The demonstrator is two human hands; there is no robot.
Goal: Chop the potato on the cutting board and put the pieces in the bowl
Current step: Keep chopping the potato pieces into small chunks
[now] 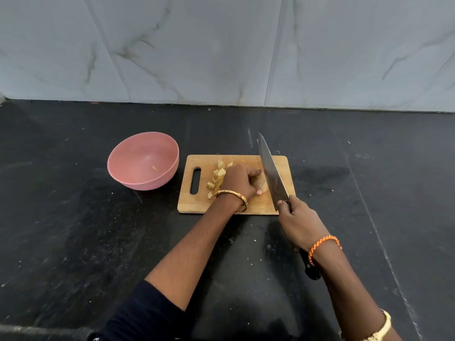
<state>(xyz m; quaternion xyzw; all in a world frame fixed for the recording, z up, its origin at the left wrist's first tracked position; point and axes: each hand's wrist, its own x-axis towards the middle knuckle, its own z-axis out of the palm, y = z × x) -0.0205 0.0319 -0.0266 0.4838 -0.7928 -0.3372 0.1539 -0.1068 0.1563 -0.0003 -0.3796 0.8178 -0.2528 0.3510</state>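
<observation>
On top of the black counter [73, 242], backed by a grey marbled wall [221, 45], sits a wooden cutting board [197, 205] with a slot handle at its left end. Pink bowl [142, 161] stands just left of the board, not touching it, with one small potato bit [154, 167] inside. Knife [272, 175] has its blade angled across the board's right side, tip pointing away and raised, edge next to the uncut potato [262, 187]. Right hand [299, 225] has its fingers wrapped around the knife handle, orange thread band at the wrist. Left hand [240, 180] is curled over the potato, fingers holding it down on the board, gold bangle at the wrist. Pile of cut pieces [218, 177] lies on the board just left of that hand.
</observation>
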